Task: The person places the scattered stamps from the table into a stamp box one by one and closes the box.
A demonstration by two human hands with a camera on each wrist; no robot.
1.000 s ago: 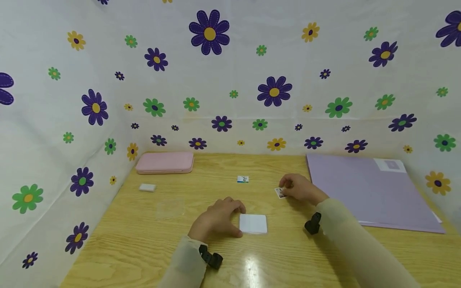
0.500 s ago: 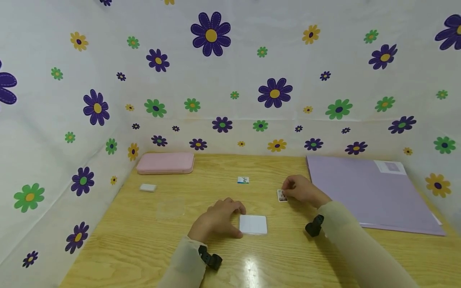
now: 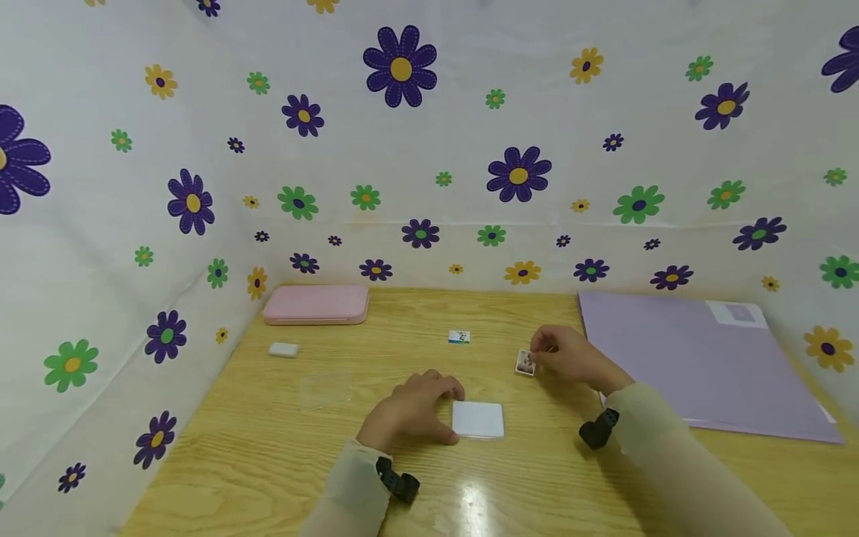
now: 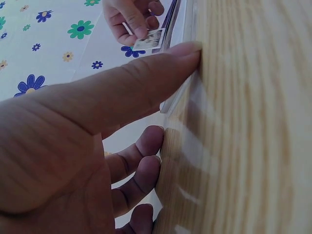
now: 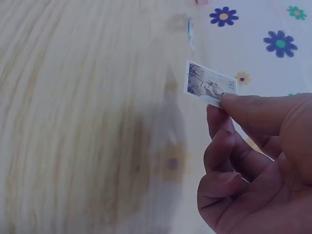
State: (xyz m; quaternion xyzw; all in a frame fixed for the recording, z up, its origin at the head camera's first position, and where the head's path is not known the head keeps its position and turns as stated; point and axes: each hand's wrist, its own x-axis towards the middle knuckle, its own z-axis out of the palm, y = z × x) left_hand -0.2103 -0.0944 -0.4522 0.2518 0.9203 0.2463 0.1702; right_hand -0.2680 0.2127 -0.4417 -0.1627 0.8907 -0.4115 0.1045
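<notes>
My right hand (image 3: 570,356) pinches a small postage stamp (image 5: 207,84) between thumb and index finger, above the table. The stamp has a white border, a grey-brown picture and the number 150. Its other fingers curl loosely beneath. My left hand (image 3: 416,409) rests on the table at the left end of a white rectangular pack (image 3: 478,420) with clear plastic edges. Its thumb tip (image 4: 187,48) lies at the pack's near left corner, and the index finger is by the far left corner. Another small stamp-like piece (image 3: 459,337), white with a blue-green strip, lies farther back.
A pink case (image 3: 315,304) lies at the back left, with a small white block (image 3: 284,350) in front of it. A clear plastic sheet (image 3: 325,390) lies flat left of my left hand. The large purple folder (image 3: 671,358) covers the right side. Flowered cloth walls (image 3: 302,164) enclose the table.
My right hand has shifted slightly right with the stamp, and the stamp has turned so its picture shows more. My left hand stays at the white pack. The whole view has shifted slightly.
</notes>
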